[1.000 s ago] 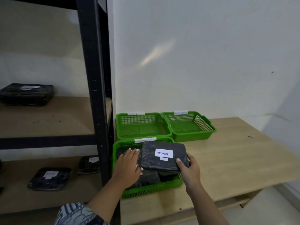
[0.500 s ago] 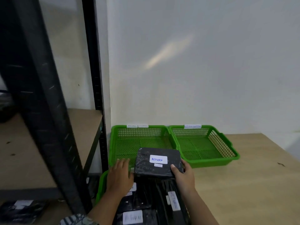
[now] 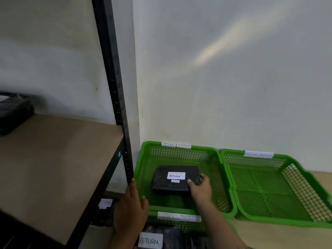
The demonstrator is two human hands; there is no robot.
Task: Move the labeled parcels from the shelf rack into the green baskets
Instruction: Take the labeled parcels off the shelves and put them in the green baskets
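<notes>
A black parcel [image 3: 175,178] with a white "RETURN" label sits inside the far left green basket [image 3: 216,178], whose rim carries "RETURN" and "OVERDUE" tags. My right hand [image 3: 199,190] grips the parcel's near right corner. My left hand [image 3: 130,211] hangs to the left of that basket with fingers apart and nothing in it, beside the rack post. A nearer green basket [image 3: 179,217] at the bottom holds several black parcels, one [image 3: 150,240] labelled "RETURN".
The black shelf rack post [image 3: 115,87] and a brown shelf board [image 3: 53,168] fill the left; a black parcel [image 3: 12,114] lies at the shelf's far left. An empty green basket [image 3: 269,187] stands on the right on the wooden table, against the white wall.
The "RETURN" parcel moved forward from above the near basket into the far left basket. My left hand came off it; only my right hand holds it.
</notes>
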